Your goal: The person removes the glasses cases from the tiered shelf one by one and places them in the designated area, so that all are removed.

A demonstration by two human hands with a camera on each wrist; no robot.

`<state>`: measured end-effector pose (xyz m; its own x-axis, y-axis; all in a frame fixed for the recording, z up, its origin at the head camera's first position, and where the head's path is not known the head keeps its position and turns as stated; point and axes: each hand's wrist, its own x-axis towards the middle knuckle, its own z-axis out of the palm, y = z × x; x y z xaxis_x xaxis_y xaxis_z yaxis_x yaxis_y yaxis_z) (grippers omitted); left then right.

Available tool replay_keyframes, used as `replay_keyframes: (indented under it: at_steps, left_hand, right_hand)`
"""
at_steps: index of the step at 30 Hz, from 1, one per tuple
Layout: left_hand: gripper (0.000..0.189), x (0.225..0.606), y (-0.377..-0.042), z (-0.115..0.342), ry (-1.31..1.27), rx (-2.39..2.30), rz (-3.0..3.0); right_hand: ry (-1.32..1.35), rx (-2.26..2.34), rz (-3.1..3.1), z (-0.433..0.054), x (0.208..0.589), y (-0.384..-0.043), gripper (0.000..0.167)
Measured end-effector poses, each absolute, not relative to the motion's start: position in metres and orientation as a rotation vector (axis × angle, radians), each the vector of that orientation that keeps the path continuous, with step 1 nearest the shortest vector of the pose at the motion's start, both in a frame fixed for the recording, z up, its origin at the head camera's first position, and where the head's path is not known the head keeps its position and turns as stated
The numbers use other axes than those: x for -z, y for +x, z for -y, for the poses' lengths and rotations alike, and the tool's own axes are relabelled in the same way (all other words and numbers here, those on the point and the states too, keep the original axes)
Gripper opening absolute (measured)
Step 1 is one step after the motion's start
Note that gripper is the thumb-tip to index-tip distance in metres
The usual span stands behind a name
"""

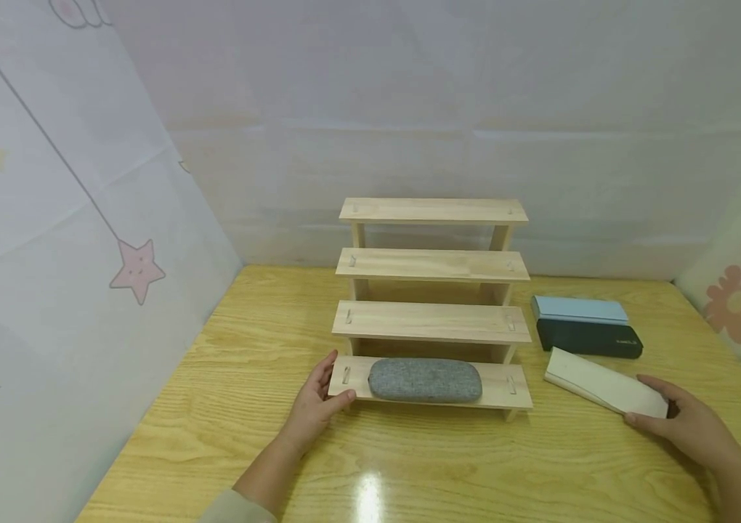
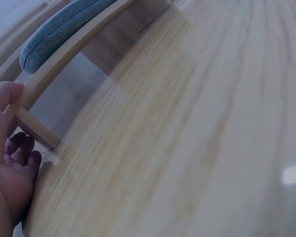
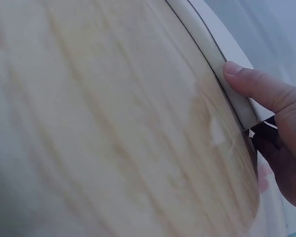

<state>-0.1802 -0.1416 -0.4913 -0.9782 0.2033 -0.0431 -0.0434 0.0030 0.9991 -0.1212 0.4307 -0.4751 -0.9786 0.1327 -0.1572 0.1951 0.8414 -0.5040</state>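
Note:
A stepped wooden display rack [image 1: 429, 319] stands on the table. On its lowest tier lies a grey fabric glasses case [image 1: 426, 380], also visible in the left wrist view as a rounded case [image 2: 59, 34]. My left hand [image 1: 315, 404] grips the left end of that tier, thumb at the front edge and the other fingers around the side. Right of the rack, my right hand [image 1: 691, 421] holds the near right end of a cream glasses case [image 1: 606, 381] between thumb and fingers. The right wrist view shows the thumb [image 3: 259, 86] against the case's long side.
Behind the cream case, a dark green case [image 1: 586, 339] and a light blue case [image 1: 580, 309] lie side by side on the wood-grain table [image 1: 227, 370]. Pale printed cloth [image 1: 410, 94] hangs behind and along both sides. The rack's three upper tiers hold nothing.

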Motion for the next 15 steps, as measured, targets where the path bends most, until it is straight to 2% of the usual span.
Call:
replay_keyframes:
  at_steps: [15]
  left_hand:
    - [0.085,0.4905,-0.1796,0.142,0.176,-2.097,-2.086]
  right_hand:
    - [0.403,0.905,-2.898,-0.433,0.4814,-0.1187,0.103]
